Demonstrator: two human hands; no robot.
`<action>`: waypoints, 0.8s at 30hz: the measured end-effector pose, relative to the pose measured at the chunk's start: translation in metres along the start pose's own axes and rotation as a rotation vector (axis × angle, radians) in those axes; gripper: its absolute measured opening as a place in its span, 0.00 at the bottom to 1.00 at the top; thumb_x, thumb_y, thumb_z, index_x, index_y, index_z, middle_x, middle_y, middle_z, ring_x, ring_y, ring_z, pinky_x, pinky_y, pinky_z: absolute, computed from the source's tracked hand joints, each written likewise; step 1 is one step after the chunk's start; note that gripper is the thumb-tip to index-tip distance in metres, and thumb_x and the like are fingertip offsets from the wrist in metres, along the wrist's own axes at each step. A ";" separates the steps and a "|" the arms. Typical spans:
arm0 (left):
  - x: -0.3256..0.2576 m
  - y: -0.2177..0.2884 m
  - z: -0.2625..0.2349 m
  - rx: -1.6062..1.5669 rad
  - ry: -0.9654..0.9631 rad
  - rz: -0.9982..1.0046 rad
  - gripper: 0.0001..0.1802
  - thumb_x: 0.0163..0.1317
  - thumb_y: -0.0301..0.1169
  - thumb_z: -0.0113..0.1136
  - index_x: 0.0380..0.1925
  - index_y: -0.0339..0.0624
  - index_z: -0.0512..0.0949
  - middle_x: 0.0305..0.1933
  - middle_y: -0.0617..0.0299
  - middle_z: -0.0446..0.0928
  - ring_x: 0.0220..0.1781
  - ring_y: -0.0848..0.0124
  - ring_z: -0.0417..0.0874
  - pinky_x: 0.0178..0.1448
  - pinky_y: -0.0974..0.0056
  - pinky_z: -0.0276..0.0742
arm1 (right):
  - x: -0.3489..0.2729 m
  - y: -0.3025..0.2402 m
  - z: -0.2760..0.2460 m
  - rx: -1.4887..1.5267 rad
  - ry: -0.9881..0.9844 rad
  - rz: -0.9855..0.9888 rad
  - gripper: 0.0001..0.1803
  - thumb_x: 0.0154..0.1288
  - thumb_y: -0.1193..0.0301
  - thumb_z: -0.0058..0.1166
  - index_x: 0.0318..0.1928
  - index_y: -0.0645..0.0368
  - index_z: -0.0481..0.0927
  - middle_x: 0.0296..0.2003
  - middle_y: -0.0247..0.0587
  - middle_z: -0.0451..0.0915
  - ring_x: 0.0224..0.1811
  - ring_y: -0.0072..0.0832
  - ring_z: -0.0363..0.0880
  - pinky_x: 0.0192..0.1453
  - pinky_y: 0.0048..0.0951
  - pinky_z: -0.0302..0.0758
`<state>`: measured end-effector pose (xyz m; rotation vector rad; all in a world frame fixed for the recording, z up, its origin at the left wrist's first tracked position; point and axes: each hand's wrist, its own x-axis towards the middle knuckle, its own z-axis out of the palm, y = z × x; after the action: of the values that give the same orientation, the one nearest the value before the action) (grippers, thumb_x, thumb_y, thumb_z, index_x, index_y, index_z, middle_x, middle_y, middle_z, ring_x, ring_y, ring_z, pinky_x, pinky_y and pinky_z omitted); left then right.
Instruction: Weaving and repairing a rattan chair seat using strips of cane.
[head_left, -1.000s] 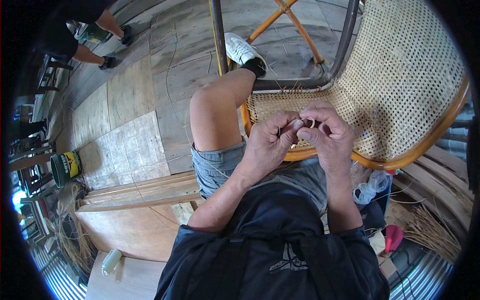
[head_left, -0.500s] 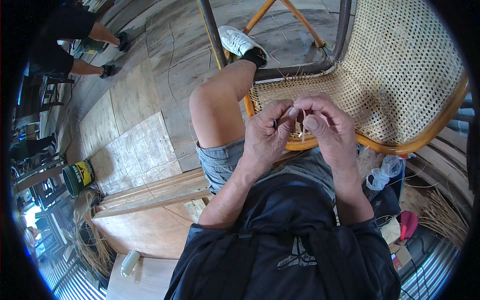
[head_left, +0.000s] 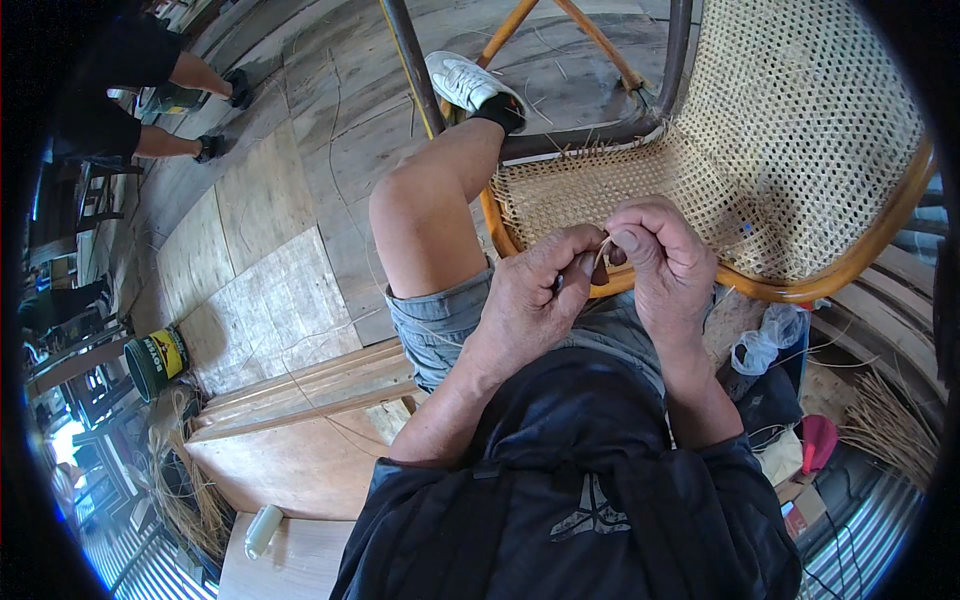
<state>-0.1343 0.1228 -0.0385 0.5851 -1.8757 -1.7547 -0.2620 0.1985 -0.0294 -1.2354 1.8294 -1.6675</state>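
Note:
Above my lap my two hands meet, fingertips almost touching. My left hand [head_left: 535, 292] pinches a thin, pale cane strip [head_left: 602, 250] between thumb and fingers. A small dark object [head_left: 557, 286] shows at its curled fingers, too little of it to name. My right hand [head_left: 668, 262] is closed, its thumb and forefinger on the same strip. Just beyond them is a chair's woven cane seat [head_left: 570, 192], short strip ends sticking up along its far edge. The woven cane backrest [head_left: 800, 140] rises at the right, edged by an orange-brown frame [head_left: 790, 291].
A pale bottle [head_left: 262, 530] lies on a board at lower left, near a dark green and yellow bucket [head_left: 157, 360] and loose cane strands [head_left: 190, 480]. At right are a plastic bag [head_left: 772, 338] and a cane bundle [head_left: 890, 420]. Another person's legs [head_left: 165, 143] show upper left.
My right hand has turned slightly and come closer over the strip, which now shows as a short bent piece instead of hanging down. The view has shifted a little.

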 end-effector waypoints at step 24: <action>0.002 -0.013 -0.003 -0.555 0.254 -0.307 0.12 0.63 0.26 0.55 0.45 0.31 0.72 0.37 0.62 0.78 0.36 0.81 0.77 0.39 0.75 0.75 | -0.027 0.013 0.019 -0.197 -0.092 -0.335 0.13 0.50 0.83 0.59 0.38 0.62 0.79 0.39 0.42 0.78 0.37 0.33 0.80 0.38 0.27 0.79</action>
<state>-0.1340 0.1179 -0.0509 0.8523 -1.0978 -2.1577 -0.2376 0.2073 -0.0535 -1.7540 1.8438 -1.5879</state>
